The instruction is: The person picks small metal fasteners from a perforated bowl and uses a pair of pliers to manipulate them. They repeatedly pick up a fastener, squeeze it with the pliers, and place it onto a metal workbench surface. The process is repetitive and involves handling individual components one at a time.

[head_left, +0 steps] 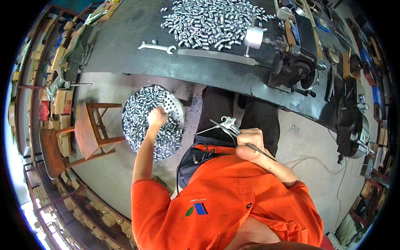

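Observation:
My left hand (157, 118) is down in the round perforated metal basket (177, 106) at the left. Its fingers are curled in against the small shiny metal sleeves (143, 129) heaped there, and what they hold is hidden. My right hand (250, 143) is closed round a grey air blow gun (228, 123) in front of my lap. The gun's thin nozzle points to the left, and a dark, slim length, perhaps its hose, runs back past my wrist.
A dark workbench (112, 46) carries a large heap of similar sleeves (212, 23), an open-ended wrench (158, 47) and a geared dividing fixture with a chuck (254, 37). A wooden stool (87, 131) stands left of the basket. Shelves line both sides. A cable (316, 160) crosses the floor.

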`<state>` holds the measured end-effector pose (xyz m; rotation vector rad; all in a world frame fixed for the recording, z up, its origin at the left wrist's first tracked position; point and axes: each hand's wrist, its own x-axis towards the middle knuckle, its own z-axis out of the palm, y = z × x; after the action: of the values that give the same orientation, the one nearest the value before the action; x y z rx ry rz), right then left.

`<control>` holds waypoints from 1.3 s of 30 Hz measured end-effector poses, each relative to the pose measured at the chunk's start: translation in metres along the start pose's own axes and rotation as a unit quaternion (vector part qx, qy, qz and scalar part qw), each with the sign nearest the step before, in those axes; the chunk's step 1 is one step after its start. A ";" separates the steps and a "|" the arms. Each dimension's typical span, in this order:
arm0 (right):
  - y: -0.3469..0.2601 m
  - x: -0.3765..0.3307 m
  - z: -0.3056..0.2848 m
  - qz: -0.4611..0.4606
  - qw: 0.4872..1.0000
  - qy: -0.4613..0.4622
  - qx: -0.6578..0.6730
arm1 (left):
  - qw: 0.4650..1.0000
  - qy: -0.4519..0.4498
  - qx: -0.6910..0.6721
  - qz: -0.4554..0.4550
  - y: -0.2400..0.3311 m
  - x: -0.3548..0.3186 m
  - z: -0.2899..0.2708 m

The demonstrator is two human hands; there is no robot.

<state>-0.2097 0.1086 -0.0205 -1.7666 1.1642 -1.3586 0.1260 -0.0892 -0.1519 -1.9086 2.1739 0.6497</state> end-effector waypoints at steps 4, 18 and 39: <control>-0.002 0.009 0.001 -0.003 0.999 -0.044 0.011 | 0.839 -0.100 -0.530 0.076 0.064 -0.041 -0.049; 0.003 0.022 0.013 0.024 0.991 -0.129 0.036 | 0.651 -0.312 -0.674 0.157 0.154 -0.115 -0.051; -0.010 0.016 -0.008 -0.040 0.998 -0.041 0.016 | 0.897 -0.004 -0.358 0.261 0.161 -0.105 -0.068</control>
<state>-0.2130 0.0989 -0.0030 -1.8456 1.0337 -1.3291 -0.0038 -0.0108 -0.0158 -1.5067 2.6992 1.7511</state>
